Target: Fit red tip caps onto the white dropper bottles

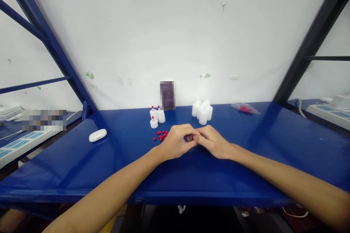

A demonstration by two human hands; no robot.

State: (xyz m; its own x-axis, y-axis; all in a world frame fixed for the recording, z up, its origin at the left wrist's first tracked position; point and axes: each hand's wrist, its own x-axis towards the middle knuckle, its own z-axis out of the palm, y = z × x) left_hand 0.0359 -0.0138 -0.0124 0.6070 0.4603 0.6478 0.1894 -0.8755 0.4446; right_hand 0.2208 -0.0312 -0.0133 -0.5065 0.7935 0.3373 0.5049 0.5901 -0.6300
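Note:
Over the middle of the blue table, my left hand (179, 140) and my right hand (214, 142) meet at the fingertips. The left fingers curl round with the thumb below, while the right fingers and thumb are closed against them; anything held between them is hidden. Beside my left hand lies a loose group of small red caps (160, 137), partly covered by it. Behind these stand three white bottles with red tips (161, 116), one shorter than the others. Several white bottles (203, 114) without red tips are clustered beyond my right hand.
A white oval case (97, 135) lies on the left of the blue table (123, 160). A clear bag (246, 108) with red pieces is at the back right. A dark pixelated rectangle (167, 95) stands by the wall. Slanted frame bars (58, 54) flank the table.

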